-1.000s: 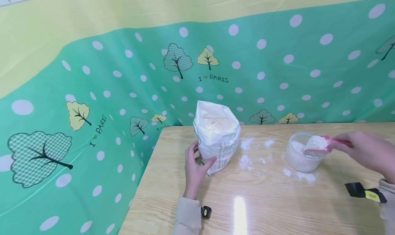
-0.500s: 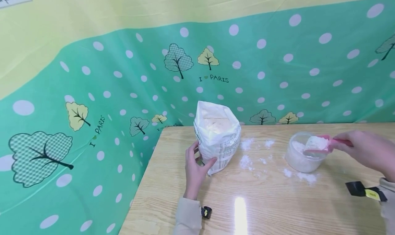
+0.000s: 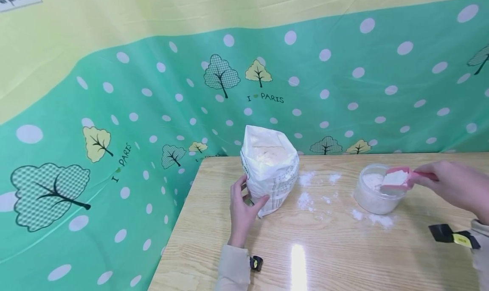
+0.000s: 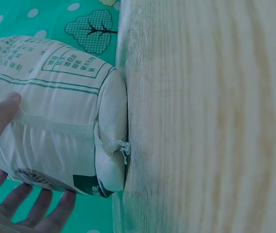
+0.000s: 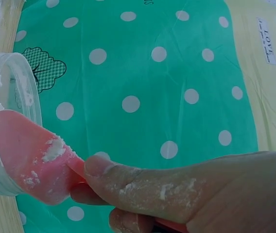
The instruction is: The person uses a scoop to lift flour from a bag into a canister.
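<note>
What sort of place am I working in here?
Probably a makeshift indoor work corner, though the room beyond is hidden: a wooden table screened by a green-and-yellow printed sheet, with an open white bag and a clear tub of white powder on it.

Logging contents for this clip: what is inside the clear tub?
White powder lies in the tub, and the pink scoop, also loaded with powder, is at its mouth. The powder's surface beneath the scoop is covered, so it cannot be seen there.

Dotted green cloth point(image 3: 183, 70), wooden table point(image 3: 344, 257); glare point(image 3: 299, 267)
</note>
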The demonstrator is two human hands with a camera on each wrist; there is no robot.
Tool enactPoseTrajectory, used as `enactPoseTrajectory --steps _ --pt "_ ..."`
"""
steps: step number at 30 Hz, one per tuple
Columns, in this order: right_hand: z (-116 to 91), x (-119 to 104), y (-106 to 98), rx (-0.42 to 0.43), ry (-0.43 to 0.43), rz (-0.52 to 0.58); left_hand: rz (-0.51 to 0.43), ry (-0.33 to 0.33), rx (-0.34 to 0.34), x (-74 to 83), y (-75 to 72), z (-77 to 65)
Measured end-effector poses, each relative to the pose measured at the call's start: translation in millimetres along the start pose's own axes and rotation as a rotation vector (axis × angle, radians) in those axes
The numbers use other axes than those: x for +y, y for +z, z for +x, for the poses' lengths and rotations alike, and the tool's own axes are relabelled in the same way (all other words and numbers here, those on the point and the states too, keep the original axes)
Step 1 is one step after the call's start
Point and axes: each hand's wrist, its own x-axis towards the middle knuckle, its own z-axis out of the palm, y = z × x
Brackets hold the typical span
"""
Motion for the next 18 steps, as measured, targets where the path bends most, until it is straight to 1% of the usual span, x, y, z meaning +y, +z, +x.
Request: enactPoseTrajectory --steps 6,9,13,18 --pt "8.1 -2.1 -6.6 -0.027 -0.018 0.007 -0.018 -0.005 0.005 0.4 0.2 -0.4" --pt "11.3 -3.8 -9.8 -0.058 0.008 0.008 -0.018 -0.006 0.003 0.7 0.4 0.2" --pt "15.3 -2.1 -8.9 -0.093 0.032 0.005 -0.014 -0.008 0.002 0.7 0.9 0.5" --pt "17.5 -3.0 -7.6 -0.104 0.027 -0.018 -0.017 -0.004 0.003 0.1 1.5 0.4"
